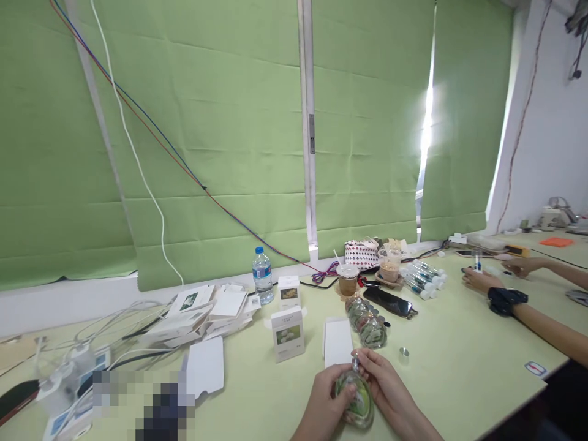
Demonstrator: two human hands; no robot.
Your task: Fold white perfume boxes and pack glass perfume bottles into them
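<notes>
Low in the head view, my left hand (327,398) is wrapped round a rounded clear glass bottle (362,409) with green on its front. The bottle stands tilted just over the table's near side. At its narrow neck, the fingers of my right hand (384,384) are closed in a pinch; whether they hold a small part there is hidden. A small silvery cap (403,354) rests on the table to the right. Behind my hands lies a white flat box (337,342), and several similar round bottles (373,331) lie in a row beyond.
Two white boxes with pictures (288,335) stand left of centre, near a water bottle (262,275). Flattened boxes (202,315) and white cables are piled at the left. A drink cup (348,282) and a black phone (390,302) sit farther back. Another person's hands (482,280) work at the right.
</notes>
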